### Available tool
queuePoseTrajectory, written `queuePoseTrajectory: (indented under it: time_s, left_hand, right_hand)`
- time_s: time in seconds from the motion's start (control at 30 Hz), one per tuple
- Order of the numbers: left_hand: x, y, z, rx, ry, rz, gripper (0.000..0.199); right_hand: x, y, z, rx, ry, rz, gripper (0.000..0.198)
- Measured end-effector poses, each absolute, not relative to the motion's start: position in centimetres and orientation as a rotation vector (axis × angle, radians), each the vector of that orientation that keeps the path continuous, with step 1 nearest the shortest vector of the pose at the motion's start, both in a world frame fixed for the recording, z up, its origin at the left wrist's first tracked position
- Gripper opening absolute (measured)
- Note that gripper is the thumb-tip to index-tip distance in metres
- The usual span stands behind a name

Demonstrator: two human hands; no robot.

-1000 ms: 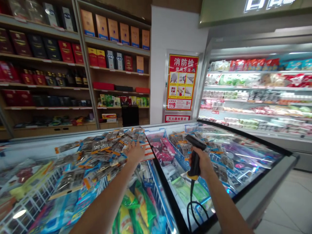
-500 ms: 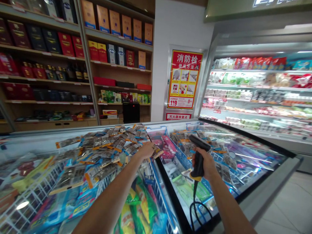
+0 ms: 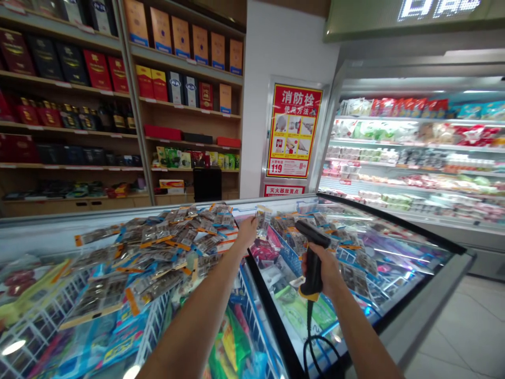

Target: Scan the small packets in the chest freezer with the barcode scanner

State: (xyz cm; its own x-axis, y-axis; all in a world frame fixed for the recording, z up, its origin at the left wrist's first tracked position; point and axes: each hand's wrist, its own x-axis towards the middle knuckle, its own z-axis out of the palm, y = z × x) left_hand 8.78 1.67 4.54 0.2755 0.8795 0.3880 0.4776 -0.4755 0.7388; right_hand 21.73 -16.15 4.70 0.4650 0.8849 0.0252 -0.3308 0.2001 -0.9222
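My right hand (image 3: 328, 269) is wrapped round the grip of a black barcode scanner (image 3: 313, 271) with a yellow butt, its cable hanging down over the freezer glass. Ahead and to the left, my left hand (image 3: 247, 232) pinches a small clear snack packet (image 3: 263, 217) by its edge, held up near the scanner's head but apart from it. Beside that hand spreads a heap of similar brown packets (image 3: 173, 231) with orange and blue edges. More brown packets (image 3: 357, 279) lie on the right side, on or beneath the glass lid.
White wire baskets (image 3: 33, 316) with bagged goods fill the open left side of the chest freezer. Its black-edged sliding lid (image 3: 272, 310) covers the right side. Behind stand shelves of boxes (image 3: 183, 136), a red fire-hydrant notice (image 3: 295, 130) and a lit chiller (image 3: 414, 121).
My left hand has lifted its packet from beside the lid's edge, up and to the right. The scanner has shifted slightly left in view, still in my right hand.
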Motion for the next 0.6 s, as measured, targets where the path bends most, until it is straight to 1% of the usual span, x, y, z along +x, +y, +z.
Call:
queuePoseTrajectory:
  time_s: [0.1,0.2,0.33,0.6]
  left_hand:
    - [11.1,2.9,3.8,1.75,0.985,1.24,0.031]
    - [12.8,3.9,2.2,1.546,0.883,1.294,0.028]
    - [13.5,4.7,0.7,1.411,0.886,1.309,0.027]
    - [12.5,4.7,0.8,1.344,0.974,1.322,0.029]
  right_hand:
    - [21.3,-16.1,4.7,-1.072,-0.698,0.996,0.025]
    - [21.3,-16.0,4.5,-1.097,-0.713,1.029,0.027]
    - [21.8,-15.9,4.2,-1.128,-0.682,1.056,0.027]
    - [21.4,-16.5,4.5,-1.205,-0.723,1.072,0.025]
